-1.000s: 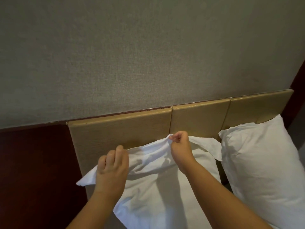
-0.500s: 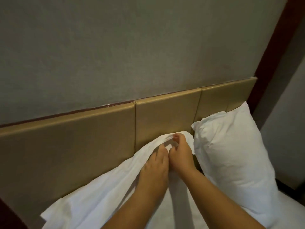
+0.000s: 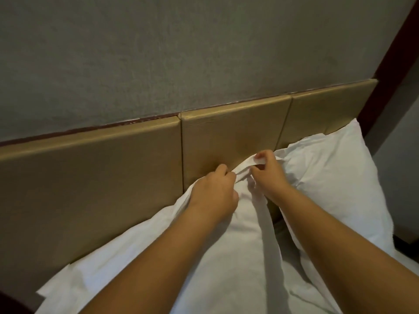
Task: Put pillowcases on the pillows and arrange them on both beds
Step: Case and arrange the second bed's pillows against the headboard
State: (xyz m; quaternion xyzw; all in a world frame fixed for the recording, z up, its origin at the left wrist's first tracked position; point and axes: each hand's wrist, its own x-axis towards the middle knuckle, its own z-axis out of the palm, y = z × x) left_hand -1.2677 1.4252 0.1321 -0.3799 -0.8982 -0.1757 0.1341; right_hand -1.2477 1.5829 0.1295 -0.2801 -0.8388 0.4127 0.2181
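Pillowcase (image 3: 226, 245) leans against headboard (image 3: 113, 168), left of the dressed pillow (image 3: 335, 189); my left hand (image 3: 215, 191) and right hand (image 3: 267, 175) both pinch its far corner flap. Step: finishing corner. Next, I judge: tuck flap, square it up.

Bedroom: padded headboard (image 3: 233, 134), white pillows (image 3: 335, 177).

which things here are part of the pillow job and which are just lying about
In the job: left hand and right hand, both gripping the pillowcase at its top hem; right-side pillow.
Just there: tan padded headboard, grey wall, dark red trim.
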